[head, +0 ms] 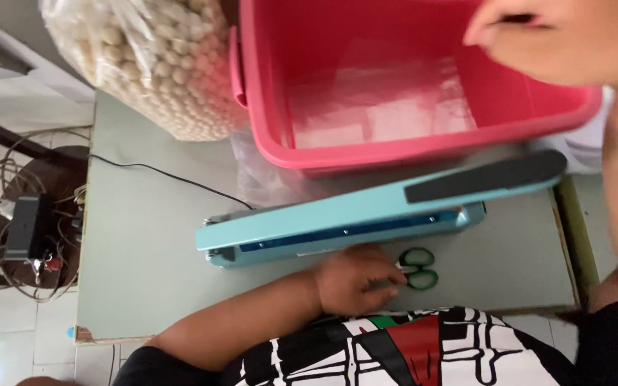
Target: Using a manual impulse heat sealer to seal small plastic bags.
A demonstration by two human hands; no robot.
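While resting on the pale grey-green flat bench (144, 271), left hand (355, 280) curled loosely, fingers (388, 275) touching the green plastic loop handles of small scissors (418, 268), not clearly closed round them. Scissors lying flat on the bench just in front of the long teal metal heat sealer (337, 225), whose raised arm carries a black rubbery grip pad. Behind the sealer, a deep pink plastic rectangular tub (409, 146), smooth-walled, holding flat clear plastic bags on its bottom. Beside the tub at far left, a bulging clear plastic sack (155, 61) packed with small round pale beige balls, lumpy in outline. Crinkled clear plastic film (262, 179) between sack, tub and sealer. Thin black cord (159, 171) trailing from the sealer across the bench. Right hand (538, 32) blurred above the tub's right rim, holding nothing visible; whether fingers released or clenched, cannot tell.
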